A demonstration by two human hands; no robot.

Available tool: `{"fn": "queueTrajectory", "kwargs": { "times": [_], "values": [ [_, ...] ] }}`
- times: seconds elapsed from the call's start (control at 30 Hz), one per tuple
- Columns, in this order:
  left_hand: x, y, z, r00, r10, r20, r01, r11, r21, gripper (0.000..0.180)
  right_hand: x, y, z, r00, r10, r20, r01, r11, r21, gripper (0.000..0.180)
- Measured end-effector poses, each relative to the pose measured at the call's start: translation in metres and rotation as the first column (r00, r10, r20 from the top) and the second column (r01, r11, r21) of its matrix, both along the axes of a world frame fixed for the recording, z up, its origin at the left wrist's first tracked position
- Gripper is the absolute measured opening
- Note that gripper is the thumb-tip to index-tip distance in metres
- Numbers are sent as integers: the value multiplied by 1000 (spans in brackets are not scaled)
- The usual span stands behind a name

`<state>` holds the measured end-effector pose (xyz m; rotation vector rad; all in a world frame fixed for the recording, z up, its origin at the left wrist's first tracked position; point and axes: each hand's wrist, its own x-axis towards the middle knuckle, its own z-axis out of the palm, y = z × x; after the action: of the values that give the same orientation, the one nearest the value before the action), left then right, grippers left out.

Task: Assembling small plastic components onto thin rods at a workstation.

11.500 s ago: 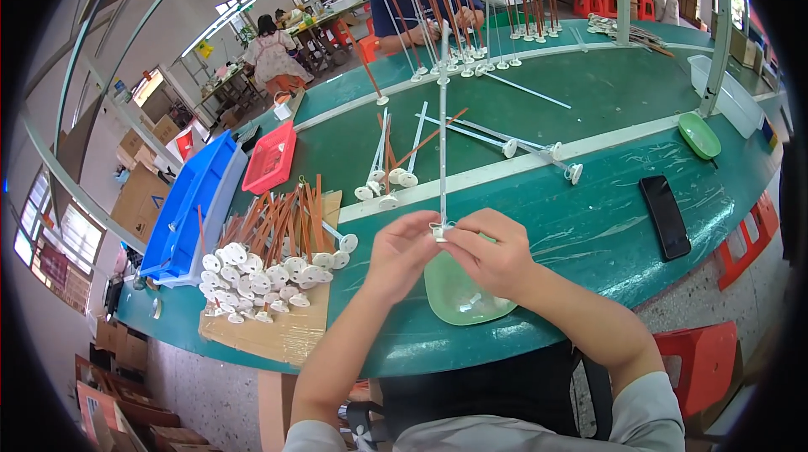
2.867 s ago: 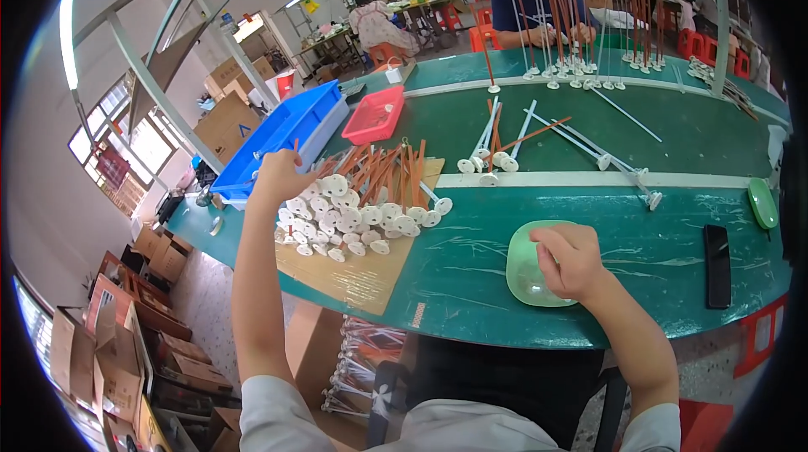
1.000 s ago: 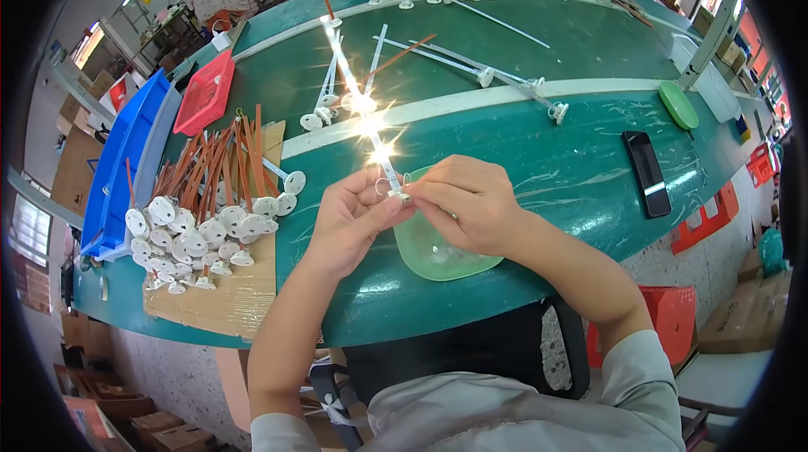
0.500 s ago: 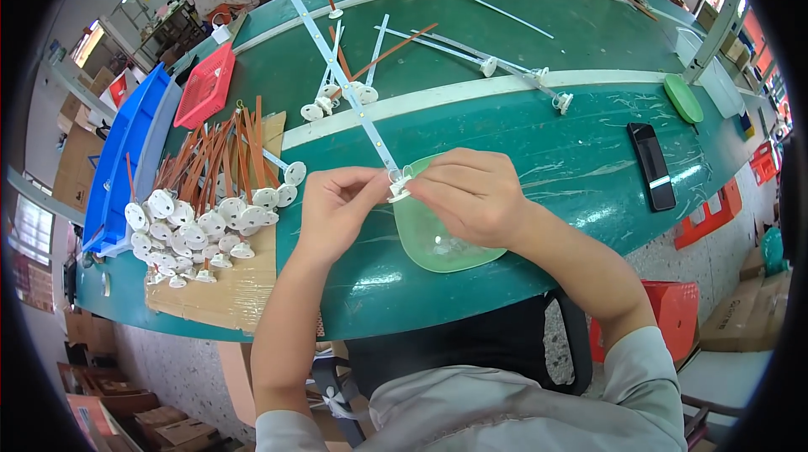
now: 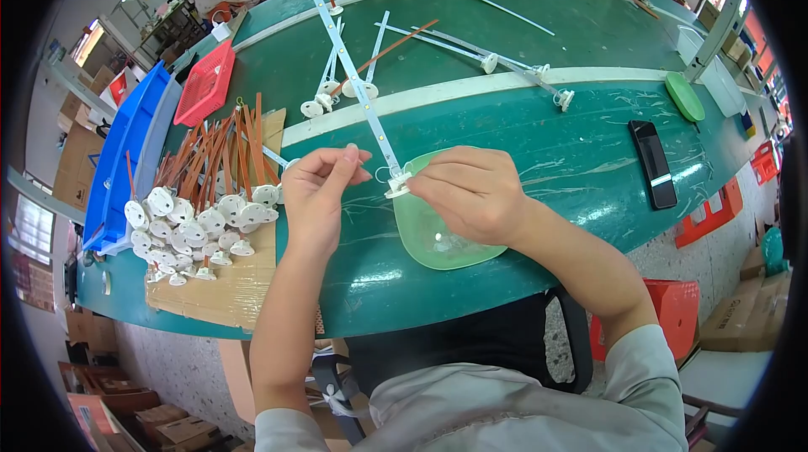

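Note:
Over a light green bowl (image 5: 448, 252), my right hand (image 5: 471, 199) pinches the small white end piece (image 5: 398, 185) of a long narrow LED strip (image 5: 370, 119). The strip is pale, with small yellowish dots along it, and slants away up and to the left. A loop of thin wire shows beside the white piece. My left hand (image 5: 318, 199) is just left of that end, apart from the strip. Its fingers are loosely bent, the thumb is raised, and nothing shows between them. My right fingers hide part of the white piece.
To the left, a pile of brown strips with white round discs (image 5: 198, 229) lies on cardboard (image 5: 244, 288). Beyond are a red basket (image 5: 206, 86) and a blue tray (image 5: 126, 157). More strips (image 5: 454, 50) lie across the table. At right are a phone (image 5: 652, 166) and a green dish (image 5: 683, 98).
My left hand has let go of the strip's end and moved left, its fingers opening. The strip's far end has swung slightly right. My right hand keeps its pinch.

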<state>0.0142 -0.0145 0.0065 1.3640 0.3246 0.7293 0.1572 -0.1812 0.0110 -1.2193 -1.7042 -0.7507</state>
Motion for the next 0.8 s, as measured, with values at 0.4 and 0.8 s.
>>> {"fn": "queueTrajectory", "kwargs": {
  "times": [0.4,0.8],
  "values": [
    [-2,-7,8,943,-331,-32,331,943,10,17,1,-2,3,998,-15,-64,17,999,27,21],
    [-6,8,6,872,-488,33,484,871,88,10,-6,-10,14,842,120,-527,-249,952,-181,13]
  ]
}}
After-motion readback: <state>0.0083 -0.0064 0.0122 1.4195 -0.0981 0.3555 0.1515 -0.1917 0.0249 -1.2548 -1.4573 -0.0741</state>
